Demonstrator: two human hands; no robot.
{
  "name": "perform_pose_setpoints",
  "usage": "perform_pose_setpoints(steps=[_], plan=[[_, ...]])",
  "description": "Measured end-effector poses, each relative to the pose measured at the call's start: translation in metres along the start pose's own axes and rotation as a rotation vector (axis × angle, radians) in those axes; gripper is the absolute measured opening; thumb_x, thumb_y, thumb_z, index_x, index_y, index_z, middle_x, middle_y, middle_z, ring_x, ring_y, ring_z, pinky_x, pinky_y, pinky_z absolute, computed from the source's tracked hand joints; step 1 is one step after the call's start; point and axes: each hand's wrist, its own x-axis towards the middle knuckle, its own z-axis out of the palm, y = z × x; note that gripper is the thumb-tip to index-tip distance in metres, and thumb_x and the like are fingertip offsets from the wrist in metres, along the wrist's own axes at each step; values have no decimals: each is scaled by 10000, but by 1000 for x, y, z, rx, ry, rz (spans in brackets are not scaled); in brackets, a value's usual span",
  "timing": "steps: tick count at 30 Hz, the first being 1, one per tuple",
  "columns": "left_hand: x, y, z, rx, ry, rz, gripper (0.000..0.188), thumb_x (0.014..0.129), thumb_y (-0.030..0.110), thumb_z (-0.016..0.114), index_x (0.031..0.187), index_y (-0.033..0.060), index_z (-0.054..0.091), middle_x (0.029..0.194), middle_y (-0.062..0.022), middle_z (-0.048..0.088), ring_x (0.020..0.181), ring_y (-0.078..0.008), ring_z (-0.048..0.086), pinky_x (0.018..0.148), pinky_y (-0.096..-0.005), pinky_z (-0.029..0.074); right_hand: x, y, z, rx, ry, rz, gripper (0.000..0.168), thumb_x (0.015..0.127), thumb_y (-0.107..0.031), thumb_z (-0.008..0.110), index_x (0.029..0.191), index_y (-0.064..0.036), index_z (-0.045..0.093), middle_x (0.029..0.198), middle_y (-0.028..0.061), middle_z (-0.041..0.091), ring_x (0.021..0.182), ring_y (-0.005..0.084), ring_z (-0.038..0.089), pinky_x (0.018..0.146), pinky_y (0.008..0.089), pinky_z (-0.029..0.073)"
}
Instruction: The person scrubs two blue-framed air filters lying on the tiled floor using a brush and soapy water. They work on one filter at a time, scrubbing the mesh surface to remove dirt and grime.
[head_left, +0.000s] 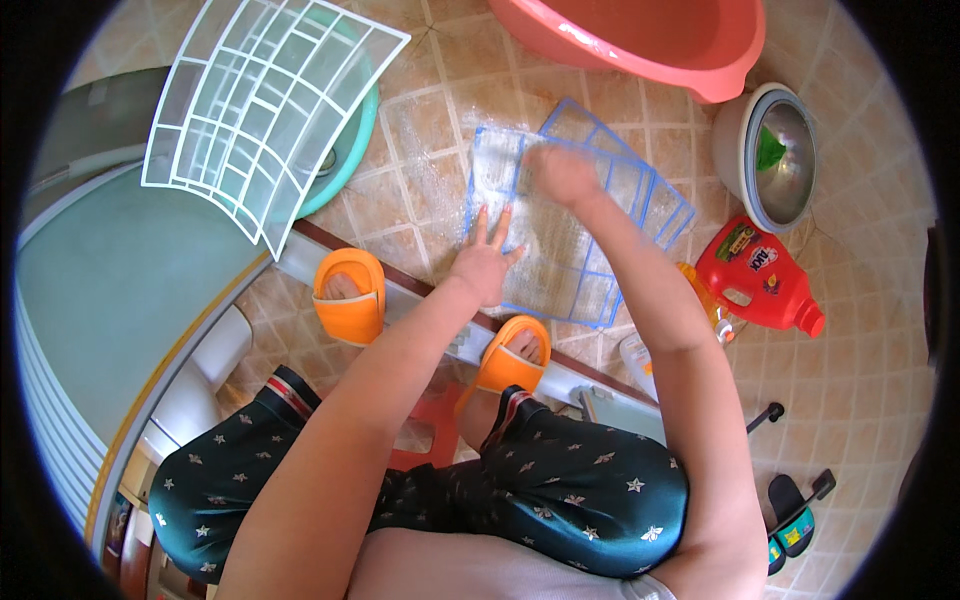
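Two blue-framed mesh filter screens lie overlapped on the tiled floor in front of me. The upper screen is wet, with whitish foam over much of its left part. My left hand rests on its lower left area with the fingers spread. Over its upper part is my right hand, blurred and curled; whether it holds something cannot be made out. From beneath, the second screen sticks out at the right. A white-framed mesh screen leans across a teal basin at the upper left.
A pink tub stands at the top, metal bowls at the right. Below them lie a red detergent jug and a yellow bottle. A door track crosses the floor by my orange slippers. A glass door panel stands left.
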Motion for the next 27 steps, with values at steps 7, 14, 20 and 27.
perform_pose_setpoints(steps=[7, 14, 20, 27], plan=[[-1, 4, -8, 32, -26, 9, 790, 761, 167, 663, 1492, 302, 397, 1629, -171, -56, 1471, -484, -34, 1147, -480, 321, -18, 0, 26, -81, -101, -55, 227, 880, -218, 560, 1031, -167, 722, 961, 156, 716, 905, 322, 696, 765, 462, 544], [1, 5, -3, 17, -26, 14, 796, 768, 164, 679, 1496, 297, 386, 1629, -163, -72, 1478, -469, -27, 1140, -529, 315, -19, 4, 31, -35, -36, -30, 220, 876, -206, 549, 1013, -166, 716, 946, 167, 713, 893, 325, 699, 765, 459, 545], [0, 3, 3, -3, 17, 23, 802, 759, 164, 691, 1493, 289, 394, 1629, -163, -73, 1477, -471, -32, 1142, -527, 313, -7, -1, 14, -73, -24, -92, 210, 858, -222, 579, 995, -161, 726, 930, 149, 718, 893, 322, 696, 788, 453, 541], [2, 3, -2, -17, -4, 13, 798, 762, 169, 689, 1494, 280, 392, 1629, -163, -76, 1476, -474, -38, 1141, -526, 312, -20, 0, 35, -51, -78, -38, 210, 875, -282, 591, 966, -152, 729, 945, 154, 714, 919, 320, 692, 793, 459, 538]])
